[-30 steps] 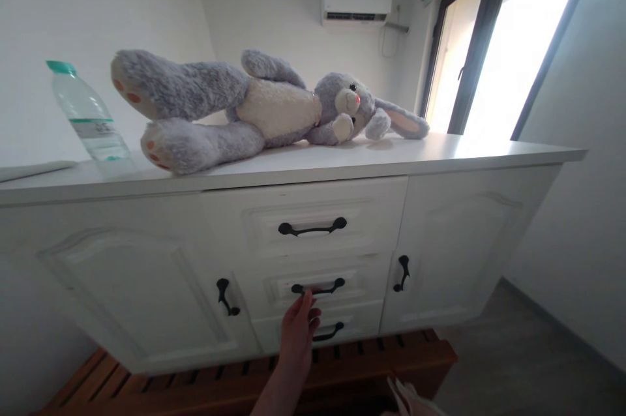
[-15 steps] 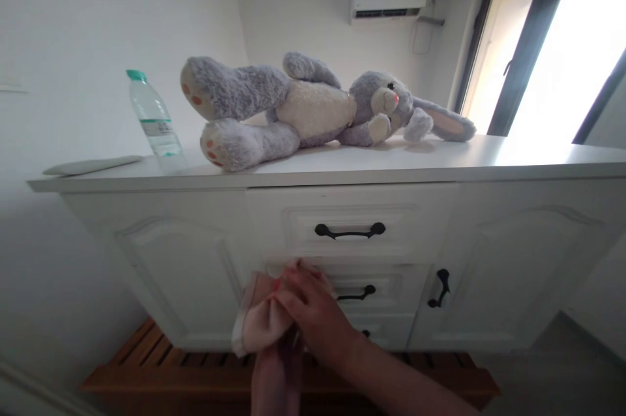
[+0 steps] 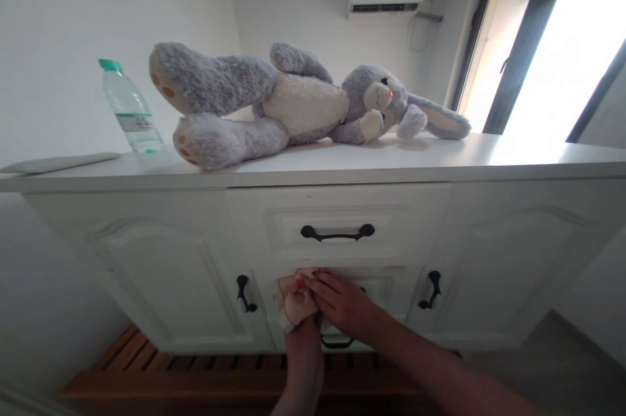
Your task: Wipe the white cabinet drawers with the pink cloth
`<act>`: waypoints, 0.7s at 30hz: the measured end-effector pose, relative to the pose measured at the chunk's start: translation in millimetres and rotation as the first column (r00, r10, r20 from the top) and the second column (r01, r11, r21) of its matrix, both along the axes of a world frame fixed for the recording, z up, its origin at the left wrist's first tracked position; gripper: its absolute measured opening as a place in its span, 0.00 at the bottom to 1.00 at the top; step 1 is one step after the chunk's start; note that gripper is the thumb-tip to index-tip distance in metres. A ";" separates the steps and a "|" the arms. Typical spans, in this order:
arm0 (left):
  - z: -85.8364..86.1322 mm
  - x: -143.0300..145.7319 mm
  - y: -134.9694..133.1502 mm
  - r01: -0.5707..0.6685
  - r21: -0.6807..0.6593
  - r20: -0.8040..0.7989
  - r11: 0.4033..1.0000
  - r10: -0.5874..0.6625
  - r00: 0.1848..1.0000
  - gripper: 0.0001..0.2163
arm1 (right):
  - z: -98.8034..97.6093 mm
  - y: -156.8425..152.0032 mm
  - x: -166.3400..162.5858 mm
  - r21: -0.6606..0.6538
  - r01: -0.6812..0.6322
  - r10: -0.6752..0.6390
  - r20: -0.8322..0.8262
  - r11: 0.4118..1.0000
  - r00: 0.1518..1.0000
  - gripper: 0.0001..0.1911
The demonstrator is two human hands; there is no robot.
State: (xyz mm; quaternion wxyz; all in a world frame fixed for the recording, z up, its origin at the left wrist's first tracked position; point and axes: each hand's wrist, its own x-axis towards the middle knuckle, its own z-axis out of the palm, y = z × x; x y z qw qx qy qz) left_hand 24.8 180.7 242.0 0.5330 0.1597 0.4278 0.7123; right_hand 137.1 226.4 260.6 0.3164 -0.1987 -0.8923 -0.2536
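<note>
My left hand (image 3: 304,334) reaches up to the middle drawer (image 3: 387,285) of a white sideboard (image 3: 161,253), mostly covered by a pink cloth (image 3: 292,307) bunched around its fingers. From the right, my right hand (image 3: 343,304) lies against the drawer front with its fingertips gripping the cloth's top edge. Both hands hide the middle drawer's black handle. The top drawer's handle (image 3: 337,232) is just above them, the bottom drawer's handle (image 3: 336,341) just below.
On the sideboard top lie a grey plush rabbit (image 3: 303,103), a water bottle (image 3: 130,109) and a flat pale object (image 3: 59,162). Black door handles (image 3: 243,292) (image 3: 430,289) flank the drawers. A wooden slatted base (image 3: 195,378) runs beneath. A window (image 3: 538,44) is at right.
The left hand was alone at the middle drawer handle. The right hand then brought in the pink cloth, and both hands now hold it against the drawer front, more tightly bunched.
</note>
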 end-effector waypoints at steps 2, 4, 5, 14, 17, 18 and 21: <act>0.9 29.4 -1.5 0.045 -0.017 -0.020 0.999 -0.045 0.999 0.25 | -0.6 -7.0 32.0 0.001 0.041 -0.041 -0.011 0.999 0.999 0.18; 0.1 60.3 -2.6 0.115 -0.016 -0.020 0.993 -0.115 0.993 0.24 | -1.0 -14.9 66.4 0.012 0.078 -0.078 -0.007 0.997 0.997 0.16; -0.7 76.0 -2.9 0.161 -0.002 -0.007 0.987 -0.161 0.987 0.24 | -0.9 -19.0 83.9 0.020 0.101 -0.101 -0.003 0.995 0.995 0.15; -10.3 174.3 -4.4 0.457 0.139 0.136 0.879 -0.474 0.870 0.18 | -14.5 -44.5 186.3 0.029 0.263 -0.263 0.003 0.964 0.965 0.15; -34.7 172.2 -8.7 0.488 0.123 0.206 0.864 -0.503 0.839 0.17 | -48.2 -46.8 187.7 0.000 0.293 -0.293 0.019 0.956 0.956 0.15; -45.7 168.7 -9.7 0.492 0.101 0.243 0.865 -0.501 0.830 0.17 | -62.7 -46.9 185.5 -0.012 0.294 -0.293 0.015 0.956 0.956 0.15; -77.9 153.7 -10.1 0.493 -0.009 0.303 0.870 -0.467 0.831 0.12 | -106.1 -45.2 172.3 -0.041 0.272 -0.273 -0.041 0.962 0.961 0.16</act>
